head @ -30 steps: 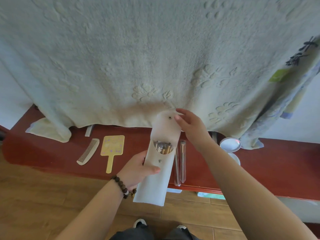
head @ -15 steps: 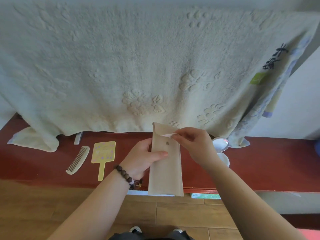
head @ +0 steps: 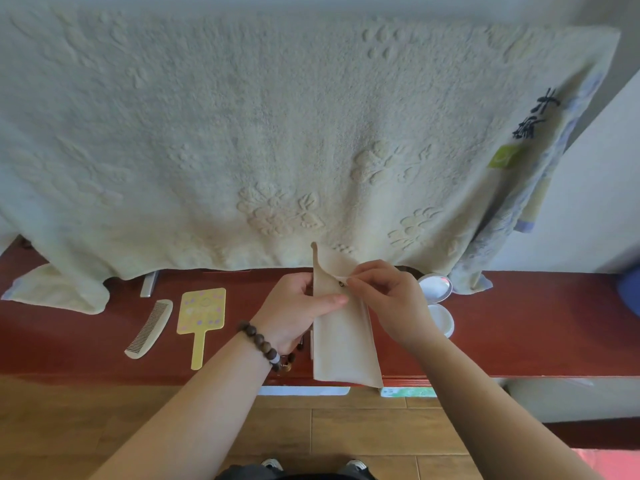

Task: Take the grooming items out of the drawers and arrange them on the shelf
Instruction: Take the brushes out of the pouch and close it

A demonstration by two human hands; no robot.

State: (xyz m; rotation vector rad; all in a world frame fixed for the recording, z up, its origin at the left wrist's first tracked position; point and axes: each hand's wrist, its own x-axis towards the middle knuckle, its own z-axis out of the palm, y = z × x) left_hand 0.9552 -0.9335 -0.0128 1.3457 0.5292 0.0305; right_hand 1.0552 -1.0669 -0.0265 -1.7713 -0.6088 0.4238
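Head view:

- The left hand (head: 294, 310) grips a beige fabric pouch (head: 343, 344) by its left edge: the thumb lies across the front of the cloth just below the snap, while the other fingers curl behind it out of sight. A dark beaded bracelet (head: 263, 341) sits on that wrist.
- The right hand (head: 391, 299) pinches the pouch's flap at the small dark snap (head: 342, 284), thumb and forefinger tips closed tightly together on the cloth; the remaining fingers are curled in above the palm.
- The pouch hangs upright between the two hands, over the front part of the red-brown shelf (head: 519, 327). Its upper corner points up against the towel, and its lower end reaches the shelf's front edge. Whether its lower end touches the shelf cannot be told.
- On the shelf to the left lie a cream comb (head: 149, 329) and, just beside it, a yellow hand mirror (head: 201, 317) with its handle toward the person. A short metal piece (head: 149, 284) pokes out from under the towel behind the comb.
- To the right of the right hand sits an open round white compact (head: 438, 306), its lid tilted up behind its base.
- A large pale embossed towel (head: 277, 133) hangs across the back, its hem draped onto the shelf at the left.
- Wooden floorboards (head: 346, 431) and two shoe tips (head: 356, 465) show at the bottom.
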